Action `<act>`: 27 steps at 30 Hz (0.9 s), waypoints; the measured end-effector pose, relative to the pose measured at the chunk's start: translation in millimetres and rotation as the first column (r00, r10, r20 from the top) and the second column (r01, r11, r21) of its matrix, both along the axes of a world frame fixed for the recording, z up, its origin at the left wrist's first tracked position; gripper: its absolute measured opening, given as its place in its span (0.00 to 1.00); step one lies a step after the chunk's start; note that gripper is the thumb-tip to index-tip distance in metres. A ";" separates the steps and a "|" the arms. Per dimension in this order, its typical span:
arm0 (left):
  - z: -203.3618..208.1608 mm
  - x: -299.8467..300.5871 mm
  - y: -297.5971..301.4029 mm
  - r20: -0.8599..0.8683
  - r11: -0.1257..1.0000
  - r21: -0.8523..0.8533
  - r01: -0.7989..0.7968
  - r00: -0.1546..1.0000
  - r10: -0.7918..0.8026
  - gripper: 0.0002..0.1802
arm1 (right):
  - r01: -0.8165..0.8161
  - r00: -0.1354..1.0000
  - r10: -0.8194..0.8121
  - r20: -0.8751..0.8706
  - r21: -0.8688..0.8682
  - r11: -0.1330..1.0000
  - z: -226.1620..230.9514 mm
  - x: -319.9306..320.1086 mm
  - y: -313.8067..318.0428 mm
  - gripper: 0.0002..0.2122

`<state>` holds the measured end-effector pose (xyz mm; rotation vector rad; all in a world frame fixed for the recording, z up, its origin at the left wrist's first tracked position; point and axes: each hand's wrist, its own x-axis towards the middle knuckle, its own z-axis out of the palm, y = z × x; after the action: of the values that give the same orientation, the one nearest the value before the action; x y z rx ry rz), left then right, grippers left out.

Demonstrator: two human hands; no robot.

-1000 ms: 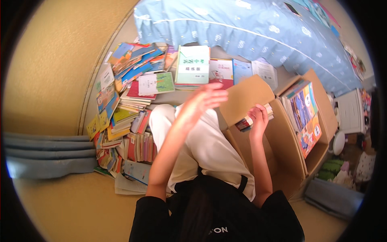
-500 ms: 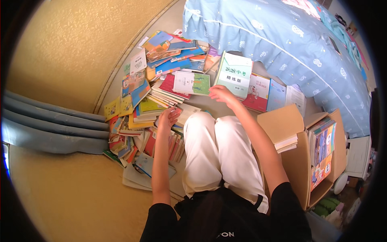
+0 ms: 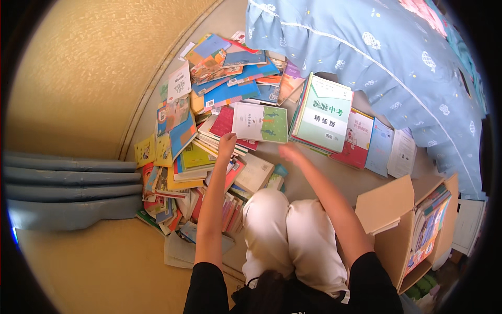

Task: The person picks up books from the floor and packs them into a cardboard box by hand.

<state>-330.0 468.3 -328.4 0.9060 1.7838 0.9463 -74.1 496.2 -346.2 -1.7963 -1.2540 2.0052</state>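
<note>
A thin book with a white and green cover (image 3: 260,122) lies on top of a maroon book (image 3: 226,125) and a low stack. At its lower left corner is my left hand (image 3: 226,146), fingers bent together over the stack's edge; whether they grip anything is hidden. My right hand (image 3: 293,155) hovers just below the book's lower right corner, apart from it, its fingers smeared by motion. To the right lies a thick pile of books topped by a pale green and white workbook (image 3: 325,112). A cream-coloured book (image 3: 254,171) sits between my arms, before my knees.
Loose books (image 3: 235,78) spread in a heap along the yellow wall. A red book (image 3: 355,140) and a light blue book (image 3: 379,147) lie beside the bed's blue skirt (image 3: 366,57). An open cardboard box (image 3: 384,204) holding books stands at right; a blue curtain (image 3: 73,191) hangs at left.
My view has leaned forward over the books. The left hand has moved up to the white and green book's corner, its fingers drawing together. The right hand has dropped lower, below that book.
</note>
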 end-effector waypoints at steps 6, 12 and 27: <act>-54.2 -6.5 87.8 -0.260 0.992 0.107 -0.071 0.961 0.096 0.16 | 0.178 0.958 -0.209 -0.194 -0.164 0.970 -89.3 -1.1 33.0 0.16; -93.3 -20.0 135.7 0.003 0.989 -0.142 -0.029 1.000 0.030 0.15 | 0.459 0.686 -0.620 -0.381 -0.434 0.775 -136.4 -22.2 59.2 0.19; -116.8 -25.6 152.1 -0.178 0.991 -0.132 -0.017 0.984 -0.007 0.12 | 0.537 0.567 -0.721 -0.398 -0.485 0.690 -158.2 -28.0 82.9 0.14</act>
<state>-355.5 620.4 -445.2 0.9253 1.9763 0.7584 -102.2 579.1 -504.4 -1.2790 -0.0472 2.0700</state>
